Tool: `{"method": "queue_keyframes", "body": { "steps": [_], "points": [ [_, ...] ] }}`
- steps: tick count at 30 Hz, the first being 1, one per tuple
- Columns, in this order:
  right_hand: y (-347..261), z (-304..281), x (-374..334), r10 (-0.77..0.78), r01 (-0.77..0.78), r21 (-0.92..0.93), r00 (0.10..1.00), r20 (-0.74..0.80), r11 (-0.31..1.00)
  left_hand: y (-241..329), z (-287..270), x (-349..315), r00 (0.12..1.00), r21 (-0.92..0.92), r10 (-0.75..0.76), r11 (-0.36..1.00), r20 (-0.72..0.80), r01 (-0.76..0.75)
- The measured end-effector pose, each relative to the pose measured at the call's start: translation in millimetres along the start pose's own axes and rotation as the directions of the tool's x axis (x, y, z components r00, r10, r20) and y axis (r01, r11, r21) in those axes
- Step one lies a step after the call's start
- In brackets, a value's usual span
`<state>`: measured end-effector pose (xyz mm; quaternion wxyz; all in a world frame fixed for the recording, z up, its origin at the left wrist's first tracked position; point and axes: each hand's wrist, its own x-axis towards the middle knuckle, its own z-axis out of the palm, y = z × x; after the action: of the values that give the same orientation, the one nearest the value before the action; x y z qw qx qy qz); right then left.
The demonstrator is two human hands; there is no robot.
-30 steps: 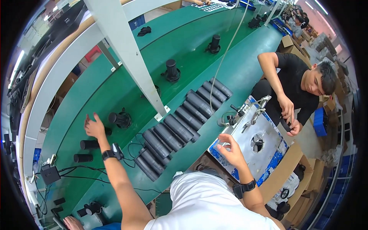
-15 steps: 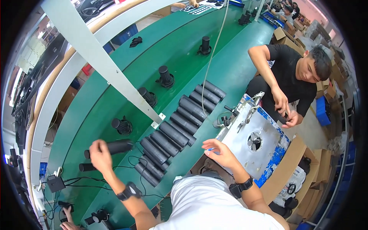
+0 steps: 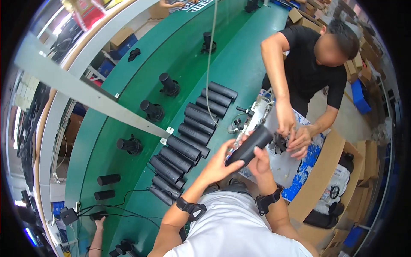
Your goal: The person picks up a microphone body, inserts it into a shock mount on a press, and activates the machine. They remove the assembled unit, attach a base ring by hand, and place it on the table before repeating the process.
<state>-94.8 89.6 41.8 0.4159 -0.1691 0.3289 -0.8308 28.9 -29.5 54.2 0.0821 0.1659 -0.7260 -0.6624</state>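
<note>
A black cylindrical tube (image 3: 251,147) is held between my two hands, tilted with its upper end toward the co-worker. My left hand (image 3: 220,165) grips it near the lower end, with the thumb along its side. My right hand (image 3: 260,162) supports it from the other side, its thumb pressed against the tube and some fingers hidden behind it. Just beyond the tube, the co-worker's hands (image 3: 295,139) work on a small black part (image 3: 280,141) above a metal plate (image 3: 282,167) with worn blue edges.
Rows of similar black tubes (image 3: 182,147) lie on the green bench to my left. Several black fittings (image 3: 152,110) stand on the green conveyor beside a slanted white post (image 3: 107,105). Black cables (image 3: 120,207) cross the near-left side; an open cardboard box (image 3: 319,184) stands at right.
My left hand has come from the conveyor to the middle with a black tube, and my right hand has joined it. The co-worker's hands have moved over the metal plate.
</note>
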Motion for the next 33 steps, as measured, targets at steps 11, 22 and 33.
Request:
{"method": "queue_keyframes", "body": {
  "steps": [11, 22, 33],
  "points": [
    [-50, -56, -35, -0.276, 0.209, 0.343, 0.948, 0.160, 0.916, -10, 52, 10, 0.713, -0.623, -0.004, 0.482, 0.701, 0.616],
    [-82, -84, -61, -0.472, 0.441, 0.219, 0.875, 0.113, 0.870, 12, 75, 27, 0.869, -0.464, -0.039, 0.833, 0.494, 0.301],
    [-96, -101, -72, -0.492, 0.434, 0.258, 0.838, 0.237, 0.863, -32, 105, 37, 0.544, -0.435, -0.049, 0.542, 0.838, 0.719]
  ]
}}
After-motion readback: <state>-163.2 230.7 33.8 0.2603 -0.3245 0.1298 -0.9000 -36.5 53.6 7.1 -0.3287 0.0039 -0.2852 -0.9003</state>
